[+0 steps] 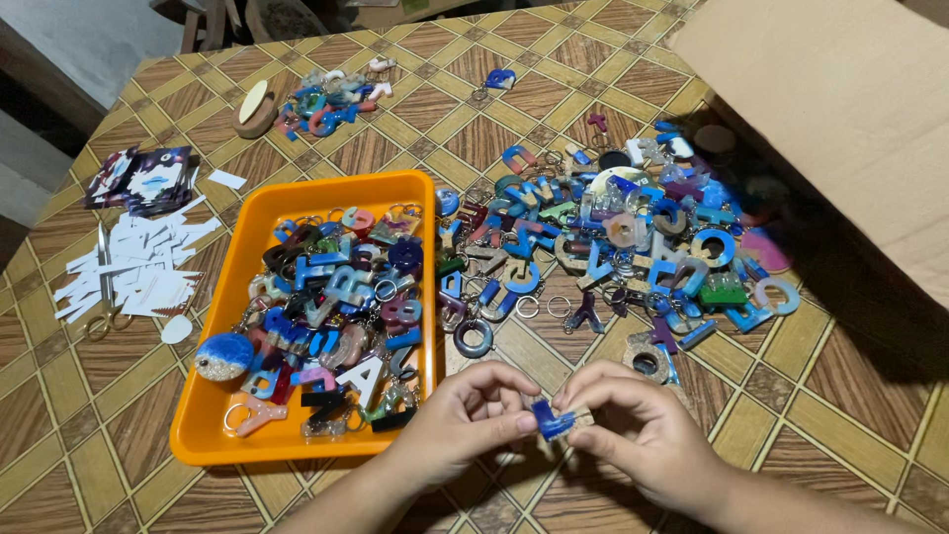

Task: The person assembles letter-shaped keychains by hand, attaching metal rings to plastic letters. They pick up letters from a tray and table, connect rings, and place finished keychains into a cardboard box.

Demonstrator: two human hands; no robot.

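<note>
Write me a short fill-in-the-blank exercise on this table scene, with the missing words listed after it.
1. Both hands, left and right, pinch a small ____ piece between them.
2. The tray holding letter keychains is ____.
3. The scissors lie on the white paper scraps, to the ____ of the tray.

Missing words: blue; orange; left

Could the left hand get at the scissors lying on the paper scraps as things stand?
Probably not directly: the left hand pinches a small blue piece with the right hand, and the orange tray lies between it and the scissors.
</note>
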